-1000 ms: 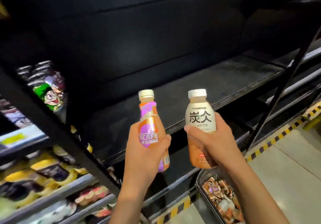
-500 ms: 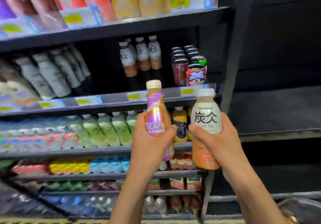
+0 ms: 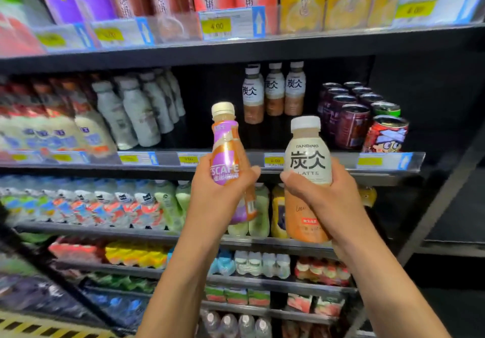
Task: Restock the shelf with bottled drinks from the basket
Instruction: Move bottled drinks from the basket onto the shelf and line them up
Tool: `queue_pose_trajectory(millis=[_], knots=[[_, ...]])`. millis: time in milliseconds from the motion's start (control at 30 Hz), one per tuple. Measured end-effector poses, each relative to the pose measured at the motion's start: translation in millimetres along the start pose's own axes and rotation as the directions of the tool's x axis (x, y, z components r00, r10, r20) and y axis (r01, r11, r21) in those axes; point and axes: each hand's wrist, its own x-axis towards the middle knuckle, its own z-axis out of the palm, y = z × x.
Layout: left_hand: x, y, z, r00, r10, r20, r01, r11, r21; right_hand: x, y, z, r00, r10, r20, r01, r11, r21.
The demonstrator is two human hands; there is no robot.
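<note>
Landmark: the price-tag rail (image 3: 168,158) ran across the middle of the shelving.
Grey bottles (image 3: 141,112): these stood above the rail, toward its left end.
Left hand (image 3: 217,198): you had it curled tightly round the purple-and-orange bottle (image 3: 225,148), upright in front of the rail, cap above it.
Shelved latte bottles (image 3: 274,93): three stood in a row above the rail, set well back.
Right hand (image 3: 333,201): you gripped the latte bottle (image 3: 308,159), thumb across its label, upright in front of the rail.
Cans (image 3: 351,125): they stood above the rail, near its right end.
</note>
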Motion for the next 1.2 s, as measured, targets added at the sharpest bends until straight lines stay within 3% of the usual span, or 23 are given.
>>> queue_pose_trajectory(millis=[167,433,633,733,933,1200], knots=[[65.6,0.5,-6.5,0.999,-0.037,-0.018,0.037,0.999,-0.007,50.1,-17.3,21.1,0.999,0.03,0.037,-0.033,0.995,0.093],[163.6,1.1,-4.9,0.993,-0.11,0.051,0.109,0.994,0.026,125.0,-31.8,42.2,0.994,0.081,0.076,-0.081,0.997,-0.002],[251.9,-15.7,5.8,0.975,-0.218,-0.031,0.218,0.976,-0.003,170.6,-26.8,47.9,0.977,0.207,0.055,-0.21,0.977,0.037],[284.5,-18.9,3.8,0.982,-0.187,-0.037,0.187,0.982,0.002,196.1,-21.7,56.1,0.991,0.134,-0.003,-0.134,0.989,0.06],[310.3,-17.4,10.7,0.984,-0.107,0.14,0.098,0.993,0.071,243.2,-22.3,61.7,0.998,0.021,-0.051,-0.026,0.996,-0.088],[360.4,-41.8,24.6,0.991,-0.116,0.06,0.112,0.992,0.064,283.0,-5.3,56.4,0.997,-0.018,-0.073,-0.003,0.958,-0.286]])
